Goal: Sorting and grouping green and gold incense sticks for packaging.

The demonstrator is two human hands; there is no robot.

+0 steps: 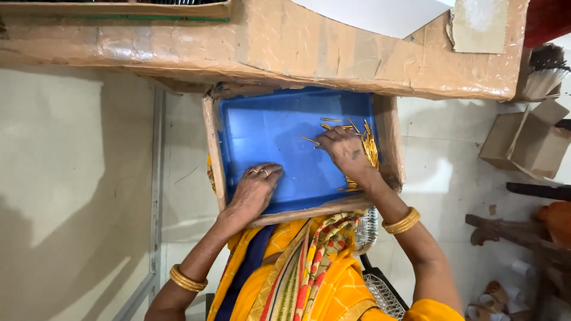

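1. Foreground, 6 o'clock: the person's lap in yellow patterned cloth; the forearms are cut off by the lower edge; a wire basket point(380, 291) is partly hidden beneath the right arm.
2. Left hand point(254, 189), 7 o'clock of the blue tray point(267, 131): lies palm down, fingers loosely spread, flat on the tray floor, gripping nothing.
3. Right hand point(345, 151), 3 o'clock of the tray: fingers curled onto thin golden sticks point(370, 148); whether any are pinched cannot be told; part of the pile is hidden under the palm.
4. Cardboard frame point(212, 154) surrounds the tray.
5. Far, 12 o'clock: taped brown cardboard bench point(333, 53), top cut off; at 3 o'clock, an open plain brown carton point(523, 142), unlabelled.
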